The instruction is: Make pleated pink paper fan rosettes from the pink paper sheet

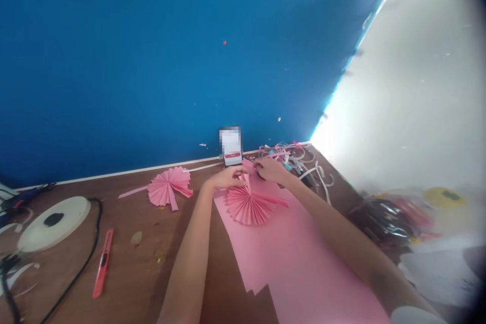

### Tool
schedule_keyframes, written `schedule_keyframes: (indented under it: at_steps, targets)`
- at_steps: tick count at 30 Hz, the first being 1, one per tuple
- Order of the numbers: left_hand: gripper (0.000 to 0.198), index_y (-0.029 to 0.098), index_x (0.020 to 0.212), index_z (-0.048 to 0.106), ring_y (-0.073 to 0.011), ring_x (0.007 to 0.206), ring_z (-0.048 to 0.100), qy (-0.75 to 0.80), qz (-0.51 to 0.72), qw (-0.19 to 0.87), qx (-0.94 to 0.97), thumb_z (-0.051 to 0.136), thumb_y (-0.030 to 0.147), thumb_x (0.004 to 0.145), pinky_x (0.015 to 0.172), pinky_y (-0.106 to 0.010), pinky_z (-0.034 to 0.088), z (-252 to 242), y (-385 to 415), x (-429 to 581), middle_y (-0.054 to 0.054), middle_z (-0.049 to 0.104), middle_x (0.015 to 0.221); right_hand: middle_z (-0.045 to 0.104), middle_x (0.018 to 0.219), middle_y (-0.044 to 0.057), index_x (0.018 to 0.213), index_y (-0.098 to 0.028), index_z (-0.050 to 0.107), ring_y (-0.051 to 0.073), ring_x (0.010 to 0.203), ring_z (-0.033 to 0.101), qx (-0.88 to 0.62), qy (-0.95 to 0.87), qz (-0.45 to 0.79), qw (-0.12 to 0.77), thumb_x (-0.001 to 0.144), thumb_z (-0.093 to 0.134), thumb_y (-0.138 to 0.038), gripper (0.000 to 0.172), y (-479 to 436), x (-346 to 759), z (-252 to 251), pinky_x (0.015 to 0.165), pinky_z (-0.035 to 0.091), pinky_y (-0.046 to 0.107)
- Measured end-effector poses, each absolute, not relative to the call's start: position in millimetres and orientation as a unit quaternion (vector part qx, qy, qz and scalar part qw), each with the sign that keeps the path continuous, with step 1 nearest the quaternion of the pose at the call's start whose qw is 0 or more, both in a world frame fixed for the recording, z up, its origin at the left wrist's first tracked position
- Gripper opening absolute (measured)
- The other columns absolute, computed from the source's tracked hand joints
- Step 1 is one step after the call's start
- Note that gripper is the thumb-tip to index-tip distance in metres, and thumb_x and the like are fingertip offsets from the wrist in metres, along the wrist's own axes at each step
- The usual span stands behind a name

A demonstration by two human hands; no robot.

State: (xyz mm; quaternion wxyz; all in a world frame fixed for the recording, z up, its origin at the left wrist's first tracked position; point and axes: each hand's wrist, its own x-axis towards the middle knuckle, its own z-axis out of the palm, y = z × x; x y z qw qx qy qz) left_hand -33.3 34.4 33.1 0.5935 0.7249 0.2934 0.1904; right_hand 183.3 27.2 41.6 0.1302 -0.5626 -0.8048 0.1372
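A pleated pink paper fan lies on a stack of pink paper sheets on the brown table. My left hand is closed, pinching the top of this fan where its folds meet. My right hand is closed too, gripping a small pink piece at the same spot, just right of the left hand. A second finished pink fan with a paper tail rests further left on the table.
A red utility knife lies left of my arm, near a white tape roll and a black cable. A small white and red box stands by the blue wall. Paper strips and scraps pile at the back right.
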Motion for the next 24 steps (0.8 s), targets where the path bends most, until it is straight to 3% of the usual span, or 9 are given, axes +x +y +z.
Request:
schedule_keyframes:
  at_steps: [6,11,14,18,24]
  targets:
    - [0.043,0.014,0.106,0.063,-0.0156,0.084,0.056,0.298,0.246,0.632,0.672,0.075,0.030,0.068,0.076,-0.027,0.041,37.6,28.8,-31.1,-0.007,0.061,0.093,0.069,0.102,0.008,0.091,-0.017,0.070,0.019,0.096,0.061,-0.572,-0.787,0.141,0.185,0.085,0.040,-0.014,0.031,32.4,189.8,47.5,0.084,0.042,0.026]
    - [0.047,0.015,0.109,0.062,-0.0140,0.083,0.056,0.272,0.287,0.685,0.612,0.077,0.028,0.066,0.076,-0.024,0.040,35.6,22.9,-31.1,-0.007,0.062,0.097,0.070,0.098,0.006,0.087,-0.018,0.070,0.019,0.090,0.062,-0.577,-0.750,0.134,0.295,0.078,0.042,-0.008,0.031,31.2,193.7,54.2,0.082,0.043,0.028]
    - [0.051,0.017,0.114,0.059,-0.0136,0.081,0.058,0.244,0.311,0.724,0.565,0.077,0.026,0.067,0.076,-0.025,0.041,32.3,19.9,-30.1,-0.007,0.063,0.096,0.070,0.095,0.005,0.096,-0.018,0.067,0.017,0.082,0.062,-0.559,-0.731,0.147,0.363,0.077,0.042,-0.009,0.033,26.5,191.6,61.0,0.077,0.044,0.027]
    - [0.054,0.019,0.117,0.058,-0.0138,0.078,0.060,0.240,0.340,0.747,0.519,0.076,0.025,0.067,0.076,-0.026,0.042,26.4,18.2,-28.4,-0.008,0.064,0.097,0.065,0.106,0.005,0.108,-0.019,0.061,0.015,0.080,0.060,-0.530,-0.707,0.164,0.438,0.077,0.040,-0.010,0.038,22.8,189.1,66.5,0.074,0.046,0.026]
    - [0.054,0.018,0.121,0.057,-0.0129,0.072,0.060,0.240,0.353,0.752,0.502,0.069,0.020,0.068,0.069,-0.024,0.041,21.7,19.6,-22.6,-0.008,0.066,0.094,0.063,0.098,0.005,0.095,-0.019,0.060,0.016,0.087,0.058,-0.495,-0.704,0.192,0.471,0.071,0.037,-0.008,0.034,23.6,188.0,65.1,0.080,0.045,0.029]
